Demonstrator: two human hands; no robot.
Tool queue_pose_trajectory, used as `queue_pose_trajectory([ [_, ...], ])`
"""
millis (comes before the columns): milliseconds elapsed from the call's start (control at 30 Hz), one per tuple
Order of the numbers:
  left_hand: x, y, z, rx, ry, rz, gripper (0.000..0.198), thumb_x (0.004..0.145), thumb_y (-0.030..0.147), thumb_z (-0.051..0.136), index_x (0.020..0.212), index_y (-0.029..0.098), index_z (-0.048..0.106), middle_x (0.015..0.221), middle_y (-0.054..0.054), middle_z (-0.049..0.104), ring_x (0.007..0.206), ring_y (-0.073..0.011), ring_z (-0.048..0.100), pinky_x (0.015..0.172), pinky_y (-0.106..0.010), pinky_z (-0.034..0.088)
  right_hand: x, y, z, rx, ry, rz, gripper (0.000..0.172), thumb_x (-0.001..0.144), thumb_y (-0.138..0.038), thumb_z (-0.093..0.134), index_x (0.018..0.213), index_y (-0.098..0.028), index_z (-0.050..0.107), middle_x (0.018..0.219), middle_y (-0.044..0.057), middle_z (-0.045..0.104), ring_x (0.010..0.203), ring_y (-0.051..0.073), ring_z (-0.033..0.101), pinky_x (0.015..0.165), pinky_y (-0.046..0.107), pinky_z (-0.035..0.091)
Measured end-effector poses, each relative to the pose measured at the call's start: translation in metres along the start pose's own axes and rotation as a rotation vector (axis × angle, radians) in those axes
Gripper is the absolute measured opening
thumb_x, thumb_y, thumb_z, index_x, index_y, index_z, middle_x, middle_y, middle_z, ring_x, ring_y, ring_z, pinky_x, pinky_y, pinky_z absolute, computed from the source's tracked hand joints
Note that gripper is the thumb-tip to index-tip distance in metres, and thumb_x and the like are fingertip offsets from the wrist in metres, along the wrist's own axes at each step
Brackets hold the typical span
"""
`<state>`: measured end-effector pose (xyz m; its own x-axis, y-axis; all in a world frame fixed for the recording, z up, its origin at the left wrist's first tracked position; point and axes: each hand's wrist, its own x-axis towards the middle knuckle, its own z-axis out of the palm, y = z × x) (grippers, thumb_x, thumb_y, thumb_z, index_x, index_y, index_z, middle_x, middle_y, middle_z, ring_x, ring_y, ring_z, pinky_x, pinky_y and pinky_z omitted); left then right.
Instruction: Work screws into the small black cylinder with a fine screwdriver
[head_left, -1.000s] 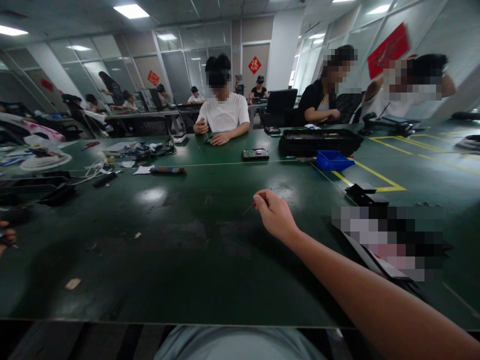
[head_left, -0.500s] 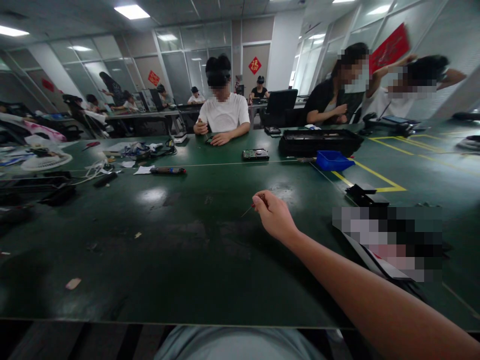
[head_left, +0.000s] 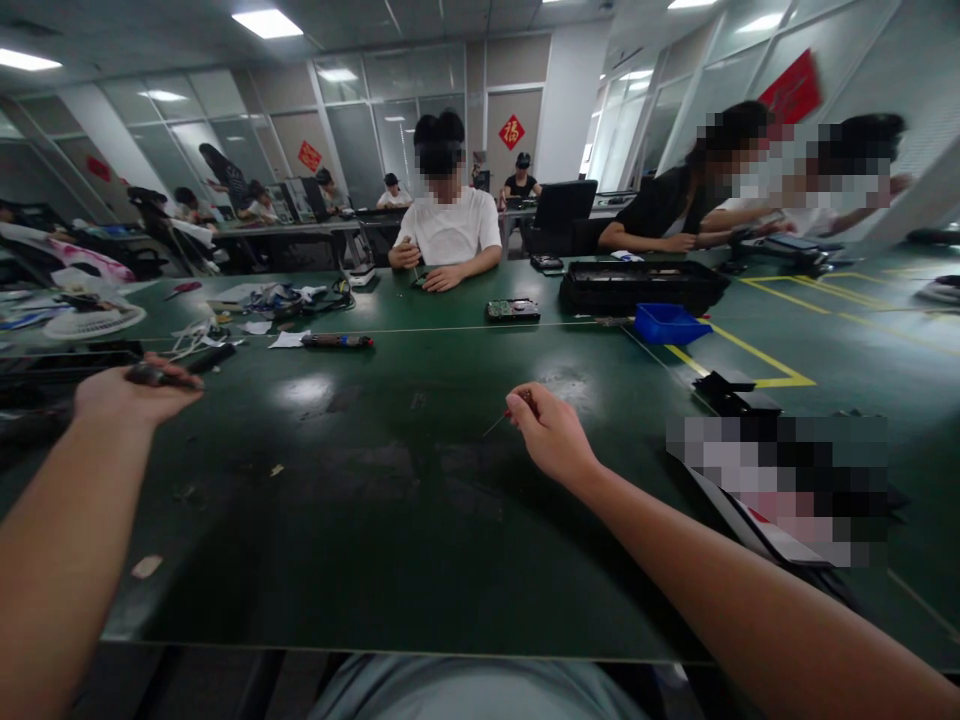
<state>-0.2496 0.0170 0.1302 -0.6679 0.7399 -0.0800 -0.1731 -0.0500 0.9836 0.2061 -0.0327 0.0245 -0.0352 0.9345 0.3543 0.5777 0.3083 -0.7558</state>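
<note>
My right hand [head_left: 551,432] hovers over the middle of the green table [head_left: 390,480], pinching a thin tool with a reddish handle [head_left: 507,414] whose metal tip points left. My left hand [head_left: 127,390] reaches out over the table's left side and is closed around a small dark object [head_left: 154,375]; what that object is I cannot tell.
A blue bin [head_left: 666,322] and a black tray [head_left: 641,283] stand at the right rear, with a circuit board [head_left: 511,309] and a dark-handled tool [head_left: 336,341] farther back. Cables and clutter [head_left: 277,298] fill the left rear. Other people sit across the table. Dark parts [head_left: 731,388] lie to my right.
My left arm has come into view from the lower left and now reaches forward holding a small dark object. My right hand has barely moved.
</note>
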Motion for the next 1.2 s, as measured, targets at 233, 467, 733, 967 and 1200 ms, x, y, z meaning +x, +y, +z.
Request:
queue_pose_trajectory([
  [233, -0.037, -0.053, 0.097, -0.212, -0.491, -0.295, 0.02, 0.092, 0.009, 0.033, 0.09, 0.014, 0.052, 0.065, 0.001, 0.049, 0.052, -0.0109, 0.041, 0.061, -0.029, 0.04, 0.0, 0.001, 0.001, -0.007, 0.015, -0.022, 0.023, 0.097, -0.036, 0.046, 0.089, -0.021, 0.062, 0.075, 0.002, 0.067, 0.07, 0.019, 0.063, 0.066, 0.031, 0.043],
  [467, -0.13, -0.094, 0.158, -0.19, -0.88, -0.462, 0.028, 0.068, 0.011, 0.052, 0.094, 0.014, 0.062, 0.065, 0.001, 0.047, 0.051, -0.013, 0.044, 0.06, -0.034, 0.046, 0.0, 0.001, 0.0, -0.001, 0.014, -0.023, 0.023, 0.097, -0.037, 0.046, 0.09, -0.021, 0.062, 0.075, 0.003, 0.067, 0.07, 0.019, 0.063, 0.065, 0.032, 0.043],
  [733, -0.214, -0.121, 0.169, -0.143, -1.17, -0.412, 0.032, 0.064, 0.015, 0.048, 0.092, 0.016, 0.062, 0.074, -0.003, 0.051, 0.061, -0.016, 0.049, 0.065, -0.034, 0.046, 0.0, 0.002, 0.001, -0.005, 0.054, -0.038, 0.021, 0.096, -0.035, 0.047, 0.089, -0.021, 0.061, 0.076, 0.002, 0.067, 0.069, 0.019, 0.061, 0.066, 0.031, 0.041],
  [967, -0.214, -0.144, 0.151, 0.491, -1.254, 0.368, 0.047, 0.069, 0.012, 0.059, 0.114, 0.021, 0.056, 0.095, -0.006, 0.062, 0.089, -0.0238, 0.058, 0.084, -0.041, 0.046, 0.0, 0.003, 0.002, -0.032, 0.075, -0.039, 0.022, 0.097, -0.035, 0.047, 0.091, -0.021, 0.062, 0.078, 0.003, 0.067, 0.071, 0.019, 0.062, 0.066, 0.031, 0.041],
  [1200, -0.179, -0.173, 0.151, 0.88, -1.126, 0.764, 0.04, 0.078, 0.0, 0.047, 0.113, 0.018, 0.056, 0.107, -0.009, 0.064, 0.103, -0.0254, 0.06, 0.094, -0.043, 0.048, -0.001, 0.0, 0.002, -0.048, 0.1, -0.038, 0.027, 0.096, -0.041, 0.051, 0.081, -0.021, 0.063, 0.067, 0.0, 0.063, 0.062, 0.017, 0.058, 0.06, 0.03, 0.038],
])
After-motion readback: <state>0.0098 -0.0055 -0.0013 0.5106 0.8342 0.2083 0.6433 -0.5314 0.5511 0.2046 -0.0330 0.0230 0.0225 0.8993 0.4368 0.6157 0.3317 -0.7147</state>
